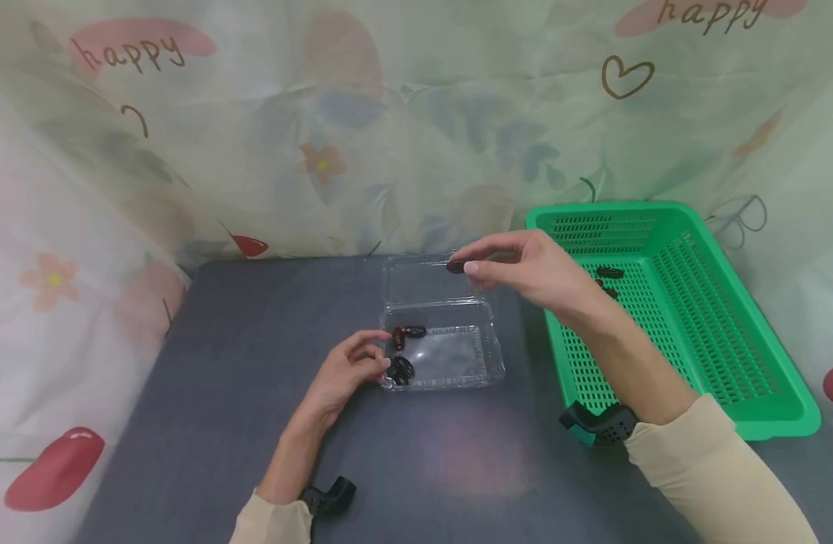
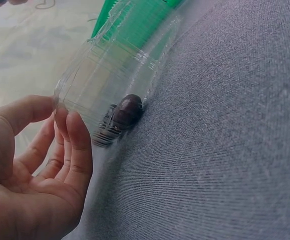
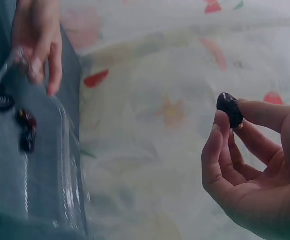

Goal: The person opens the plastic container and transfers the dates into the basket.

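Observation:
My right hand (image 1: 525,268) pinches one dark, glossy date-like piece (image 1: 456,266) above the raised lid of a clear plastic box (image 1: 450,378); the right wrist view shows the same piece (image 3: 229,110) between thumb and fingertips. Thumb and fingers of my left hand (image 1: 345,370) pinch the box's left wall, which the left wrist view also shows, with the hand (image 2: 49,165) at the clear edge. Inside the box, at its left side, lie several dark pieces (image 1: 399,338), some near the back and some by the front left corner.
A green perforated basket (image 1: 750,325) stands at the right beneath my right forearm, with a few dark pieces (image 1: 610,272) in it. The dark grey cloth (image 1: 253,325) covers the table. A patterned curtain (image 1: 403,151) hangs behind and at both sides.

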`<action>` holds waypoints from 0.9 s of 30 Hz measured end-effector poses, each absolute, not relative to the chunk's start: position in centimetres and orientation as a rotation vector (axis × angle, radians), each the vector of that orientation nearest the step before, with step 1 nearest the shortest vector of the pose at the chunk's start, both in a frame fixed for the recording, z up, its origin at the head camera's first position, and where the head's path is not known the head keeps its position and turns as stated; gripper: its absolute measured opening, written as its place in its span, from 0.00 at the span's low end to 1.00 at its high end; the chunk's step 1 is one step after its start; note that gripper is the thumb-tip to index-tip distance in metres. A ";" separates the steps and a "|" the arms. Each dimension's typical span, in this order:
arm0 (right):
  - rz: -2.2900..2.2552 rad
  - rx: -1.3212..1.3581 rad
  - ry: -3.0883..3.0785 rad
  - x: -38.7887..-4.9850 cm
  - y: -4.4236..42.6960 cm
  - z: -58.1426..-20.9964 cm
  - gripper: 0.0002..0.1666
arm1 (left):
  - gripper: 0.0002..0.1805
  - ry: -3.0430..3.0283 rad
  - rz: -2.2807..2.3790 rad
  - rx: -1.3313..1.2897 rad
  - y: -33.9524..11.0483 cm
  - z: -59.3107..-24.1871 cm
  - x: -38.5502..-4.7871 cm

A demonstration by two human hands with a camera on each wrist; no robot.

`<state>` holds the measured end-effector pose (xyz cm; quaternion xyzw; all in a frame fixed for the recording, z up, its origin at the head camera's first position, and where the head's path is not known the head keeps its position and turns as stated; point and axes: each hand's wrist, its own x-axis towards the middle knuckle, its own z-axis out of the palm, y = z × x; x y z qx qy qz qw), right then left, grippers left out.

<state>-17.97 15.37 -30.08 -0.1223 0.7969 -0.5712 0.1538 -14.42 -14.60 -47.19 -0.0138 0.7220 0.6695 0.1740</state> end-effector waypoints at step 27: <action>-1.911 -0.067 1.995 -23.4 28.4 -35.1 0.15 | 0.23 2.042 1.912 -0.071 -14.6 -47.5 -14.3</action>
